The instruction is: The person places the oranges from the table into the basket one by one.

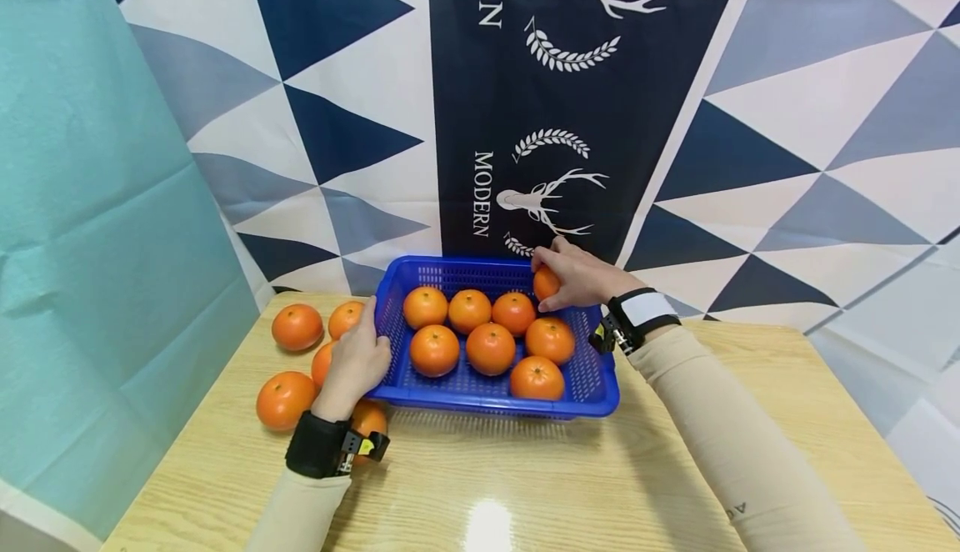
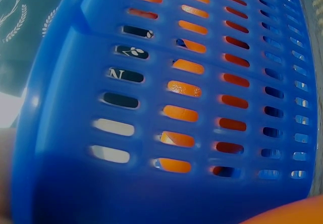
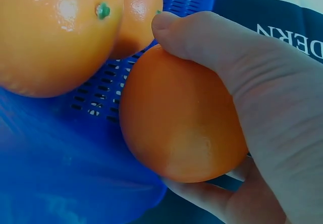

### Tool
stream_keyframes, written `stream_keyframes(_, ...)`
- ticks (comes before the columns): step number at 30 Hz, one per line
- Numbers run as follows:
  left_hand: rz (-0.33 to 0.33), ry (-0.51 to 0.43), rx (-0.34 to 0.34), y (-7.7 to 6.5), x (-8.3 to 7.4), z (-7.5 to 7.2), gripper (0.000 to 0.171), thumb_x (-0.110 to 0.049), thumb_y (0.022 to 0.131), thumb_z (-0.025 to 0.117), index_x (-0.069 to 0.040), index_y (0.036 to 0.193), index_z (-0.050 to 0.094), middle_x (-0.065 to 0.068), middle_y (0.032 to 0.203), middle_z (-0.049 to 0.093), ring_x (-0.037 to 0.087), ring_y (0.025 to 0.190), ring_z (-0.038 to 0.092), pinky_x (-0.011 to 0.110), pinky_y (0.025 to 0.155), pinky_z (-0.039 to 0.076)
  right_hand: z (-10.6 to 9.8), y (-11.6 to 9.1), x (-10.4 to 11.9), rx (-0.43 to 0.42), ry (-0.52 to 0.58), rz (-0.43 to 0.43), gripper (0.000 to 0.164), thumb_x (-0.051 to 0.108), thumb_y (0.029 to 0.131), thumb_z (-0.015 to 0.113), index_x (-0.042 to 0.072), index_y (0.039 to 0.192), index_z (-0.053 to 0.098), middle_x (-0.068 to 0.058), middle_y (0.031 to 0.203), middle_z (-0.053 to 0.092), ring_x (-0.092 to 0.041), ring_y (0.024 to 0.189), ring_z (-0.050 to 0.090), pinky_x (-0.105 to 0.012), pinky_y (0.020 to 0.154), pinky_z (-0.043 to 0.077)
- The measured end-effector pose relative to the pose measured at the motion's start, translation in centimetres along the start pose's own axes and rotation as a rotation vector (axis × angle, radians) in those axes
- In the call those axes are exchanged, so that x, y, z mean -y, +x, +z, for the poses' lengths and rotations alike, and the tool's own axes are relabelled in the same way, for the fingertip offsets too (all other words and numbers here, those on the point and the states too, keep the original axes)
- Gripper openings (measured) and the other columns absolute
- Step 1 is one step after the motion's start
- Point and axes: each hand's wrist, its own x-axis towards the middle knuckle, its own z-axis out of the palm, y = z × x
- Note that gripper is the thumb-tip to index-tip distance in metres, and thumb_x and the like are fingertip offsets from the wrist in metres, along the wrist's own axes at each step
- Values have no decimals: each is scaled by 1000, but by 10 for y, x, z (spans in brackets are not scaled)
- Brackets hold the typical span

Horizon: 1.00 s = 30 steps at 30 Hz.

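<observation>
A blue basket (image 1: 487, 404) is sitting on the tabletop (image 1: 570, 485), with seven oranges (image 1: 491, 348) lying inside. The right hand (image 1: 577, 278) is gripping an eighth orange (image 1: 546, 283) at the basket's far right corner, thumb and fingers closing on opposite sides; whether this fruit is touching the bottom, I cannot tell. The left hand (image 1: 357, 360) is touching the basket's left rim, its grip not showing clearly enough to judge. Five more oranges (image 1: 297, 327) are showing left of the basket, some partly hiding behind the left hand and wrist. A patterned backdrop (image 1: 585, 102) is hanging at the far side, and a turquoise cloth (image 1: 112, 243) is covering the left.
</observation>
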Motion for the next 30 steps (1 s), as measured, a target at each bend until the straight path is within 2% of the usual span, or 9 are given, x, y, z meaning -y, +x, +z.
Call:
stream_keyframes(4, -7, 1, 7, 1, 1, 1, 78, -20, 110, 48, -7, 181, 18, 34, 161, 61, 48, 114, 76, 72, 107, 59, 4, 0, 1, 7, -2, -6, 64, 44, 83, 99, 22, 132, 65, -14, 124, 56, -34, 111, 54, -48, 95, 51)
stream_keyframes(5, -5, 7, -1, 5, 7, 5, 79, -21, 109, 49, -8, 181, 18, 33, 161, 62, 47, 112, 77, 71, 107, 59, 6, 1, 0, 2, -6, -5, 63, 44, 82, 100, 22, 131, 66, -15, 124, 57, -35, 113, 53, -49, 96, 51)
stream_keyframes(9, -13, 3, -11, 3, 4, 5, 79, -22, 109, 50, -10, 181, 19, 31, 162, 61, 46, 111, 77, 71, 109, 59, 20, 7, -12, -22, -37, -1, 64, 48, 79, 102, 25, 126, 65, -12, 128, 56, -36, 119, 50, -50, 100, 50)
stream_keyframes(13, -3, -2, -14, 1, 2, 3, 79, -23, 109, 50, -9, 181, 19, 32, 161, 62, 44, 105, 77, 69, 104, 61, 27, 10, -19, -27, -53, -17, 68, 56, 78, 102, 23, 125, 64, -14, 127, 50, -35, 117, 49, -48, 97, 49)
stream_keyframes(17, -9, -13, -1, -8, -10, -6, 77, -20, 109, 47, -5, 180, 19, 34, 161, 60, 47, 110, 77, 70, 107, 60, 29, 10, -21, -8, -87, -11, 69, 65, 80, 96, 24, 126, 66, -14, 125, 48, -34, 114, 48, -46, 92, 49)
stream_keyframes(21, -17, -40, 10, -22, -30, -18, 76, -15, 109, 45, -2, 179, 19, 37, 163, 57, 54, 120, 73, 73, 113, 56, 31, 10, -22, -5, -163, -4, 67, 71, 82, 92, 27, 127, 69, -11, 125, 54, -31, 113, 48, -42, 91, 49)
stream_keyframes(23, -17, -45, 7, -27, -38, -22, 76, -14, 108, 46, -1, 179, 20, 38, 162, 57, 55, 119, 74, 74, 111, 56, 31, 10, -23, -12, -186, -9, 66, 71, 82, 92, 28, 127, 70, -11, 125, 55, -30, 113, 47, -41, 90, 49)
stream_keyframes(25, -12, -36, 0, -28, -39, -23, 77, -13, 108, 47, -1, 179, 20, 38, 160, 59, 54, 115, 75, 73, 109, 58, 33, 11, -23, -20, -201, -9, 64, 70, 81, 93, 30, 126, 71, -9, 125, 56, -29, 113, 48, -40, 90, 49)
stream_keyframes(30, -17, -10, -11, -17, -24, -14, 76, -16, 108, 47, -4, 179, 22, 36, 160, 61, 51, 112, 76, 72, 106, 59, 33, 13, -22, -14, -183, 0, 63, 67, 82, 95, 30, 127, 71, -9, 126, 56, -29, 113, 50, -41, 92, 51)
